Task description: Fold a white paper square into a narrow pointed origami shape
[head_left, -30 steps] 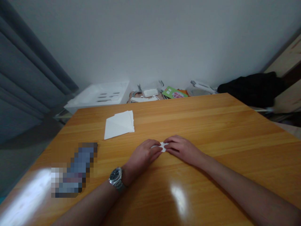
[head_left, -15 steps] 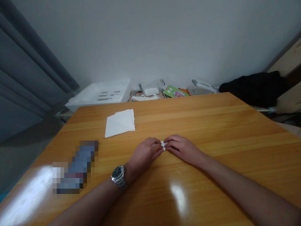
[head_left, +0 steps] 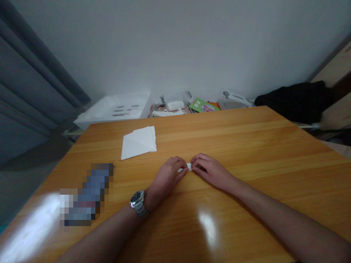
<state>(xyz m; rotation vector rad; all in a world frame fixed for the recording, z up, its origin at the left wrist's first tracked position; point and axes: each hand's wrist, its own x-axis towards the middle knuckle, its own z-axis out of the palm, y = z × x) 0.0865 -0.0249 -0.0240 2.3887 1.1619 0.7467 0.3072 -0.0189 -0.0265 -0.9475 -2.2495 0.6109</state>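
Near the middle of the wooden table (head_left: 236, 137), a small white piece of paper (head_left: 189, 167) shows between my hands, mostly covered by fingers. My left hand (head_left: 170, 173), with a metal watch (head_left: 138, 202) on its wrist, pinches the paper's left part between thumb and fingers. From the other side, my right hand (head_left: 210, 169) pinches its right end, thumb below and fingers curled over. Folds in the paper are too small to make out. Farther back on the left lie several white paper sheets (head_left: 139, 142), loosely stacked, untouched by either hand.
A pixelated dark, flat object (head_left: 90, 193) lies on the table's left side. Beyond the far edge are a white foam tray (head_left: 109, 106), a green booklet (head_left: 203, 105), a clear plastic container (head_left: 236, 102) and black cloth (head_left: 296, 100).
Both hands have lifted and shifted slightly away from me with the small paper, and my fingers have changed their hold on it. The stacked sheets stay put.
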